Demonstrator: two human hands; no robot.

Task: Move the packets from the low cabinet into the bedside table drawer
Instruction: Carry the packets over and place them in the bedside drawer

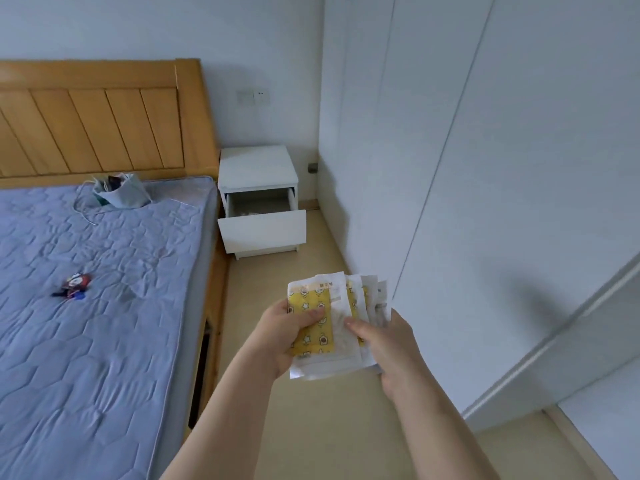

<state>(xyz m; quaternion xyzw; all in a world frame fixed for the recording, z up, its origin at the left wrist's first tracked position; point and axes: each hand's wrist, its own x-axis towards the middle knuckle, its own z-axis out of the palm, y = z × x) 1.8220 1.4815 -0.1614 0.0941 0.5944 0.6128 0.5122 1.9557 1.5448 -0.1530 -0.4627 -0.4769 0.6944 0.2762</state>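
Bare floor (277, 268) between bed (104, 271) and wardrobe (450, 202); drawer (262, 230) pulled open, top unobstructed.

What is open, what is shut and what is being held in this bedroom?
Drawer: pulled open.
Packets: fanned out, held in both hands, not yet put away.
Left hand: grips the packets, thumb on top.
Right hand: holds the packets' right side.
Bag: upright on the mattress, top open.
Toy: lying on the mattress.
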